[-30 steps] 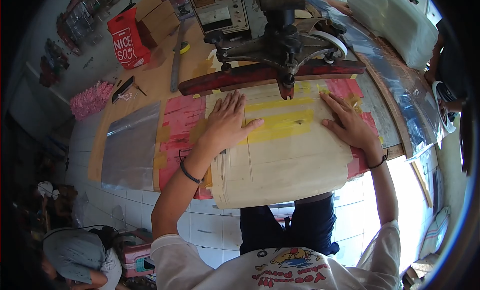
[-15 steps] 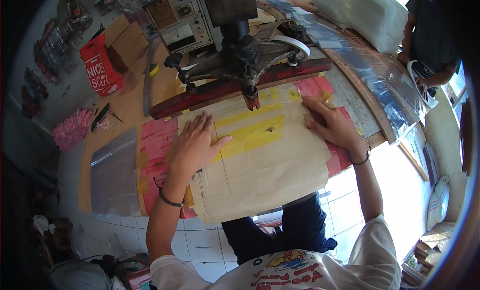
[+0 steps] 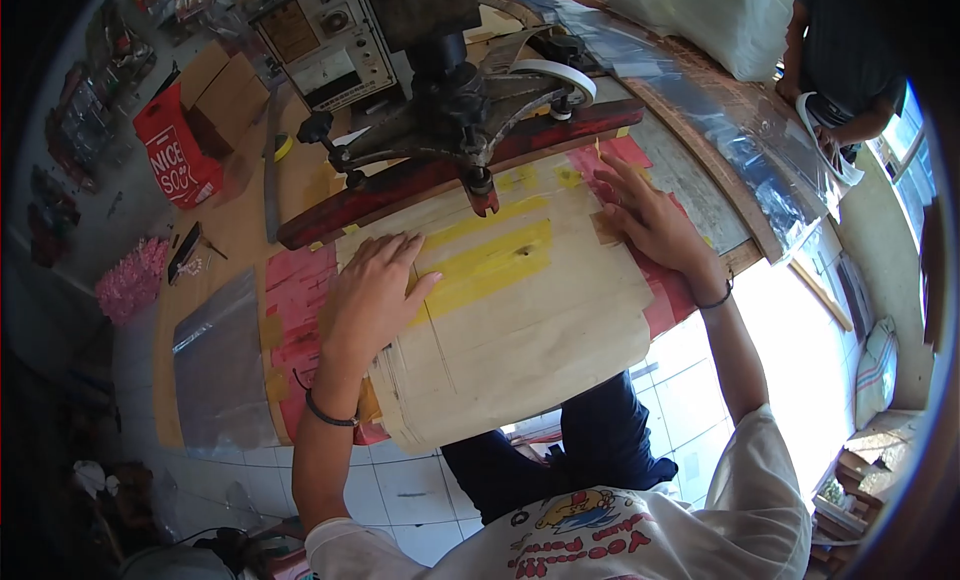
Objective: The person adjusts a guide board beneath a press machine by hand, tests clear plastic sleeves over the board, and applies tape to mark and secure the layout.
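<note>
A beige sheet [image 3: 530, 330] with strips of yellow tape [image 3: 480, 270] across it lies beneath the press head. My left hand [image 3: 380, 290] rests flat on the sheet's left part, fingers extended and thumb apart. At the sheet's right edge is my right hand [image 3: 655, 225], fingers outstretched over the red backing [image 3: 668, 295]; whether its fingertips touch is unclear. Just beyond both hands, the long red bar [image 3: 380, 208] of the press [image 3: 460, 110] crosses above the sheet.
A control box [image 3: 325, 45] stands behind the press. On the left are a clear plastic sheet [image 3: 225, 365], a red bag [image 3: 178, 150] and pink shreds [image 3: 132, 280]. Stacked clear bags [image 3: 705, 25] sit at back right, near another person [image 3: 850, 55] holding a white strip.
My right hand has shifted back toward the press bar and slightly right. My left hand stays in about the same spot on the sheet. The whole view has shifted a little.
</note>
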`<control>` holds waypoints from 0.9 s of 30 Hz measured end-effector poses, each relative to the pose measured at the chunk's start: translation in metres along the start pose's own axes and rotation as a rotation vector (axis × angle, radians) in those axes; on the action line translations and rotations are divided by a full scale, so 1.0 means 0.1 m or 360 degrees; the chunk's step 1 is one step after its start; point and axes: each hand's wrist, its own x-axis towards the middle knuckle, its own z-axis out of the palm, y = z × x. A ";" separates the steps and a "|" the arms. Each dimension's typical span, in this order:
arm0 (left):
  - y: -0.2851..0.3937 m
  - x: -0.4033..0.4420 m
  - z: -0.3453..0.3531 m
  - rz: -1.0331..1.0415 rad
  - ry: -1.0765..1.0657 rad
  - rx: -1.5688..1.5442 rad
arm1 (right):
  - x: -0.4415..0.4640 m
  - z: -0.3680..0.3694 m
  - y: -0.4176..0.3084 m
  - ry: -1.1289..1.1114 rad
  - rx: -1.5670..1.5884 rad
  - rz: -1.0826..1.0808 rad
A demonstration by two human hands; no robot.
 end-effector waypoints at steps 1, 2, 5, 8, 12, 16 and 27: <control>0.03 0.00 -0.02 0.0070 0.0001 -0.0058 | 0.02 0.00 0.04 0.0005 -0.0154 -0.0073; 0.05 0.00 -0.03 0.0145 0.0002 -0.0115 | 0.04 0.01 0.07 0.0013 -0.0310 -0.0144; 0.10 -0.01 -0.08 0.0186 -0.0075 -0.0134 | 0.08 0.02 0.04 0.0003 -0.0481 -0.0189; 0.07 -0.01 -0.04 0.0170 -0.0069 -0.0203 | 0.14 -0.03 -0.14 -0.0104 -0.0626 -0.0235; 0.09 -0.01 -0.05 0.0168 -0.0074 -0.0212 | 0.27 -0.13 -0.15 -0.0324 -0.0898 -0.0207; 0.08 -0.02 -0.05 0.0154 -0.0090 -0.0231 | 0.37 -0.24 0.10 -0.0394 -0.1010 -0.0478; 0.04 -0.03 -0.04 0.0145 -0.0089 -0.0274 | 0.29 -0.22 0.10 -0.0228 -0.1217 -0.0661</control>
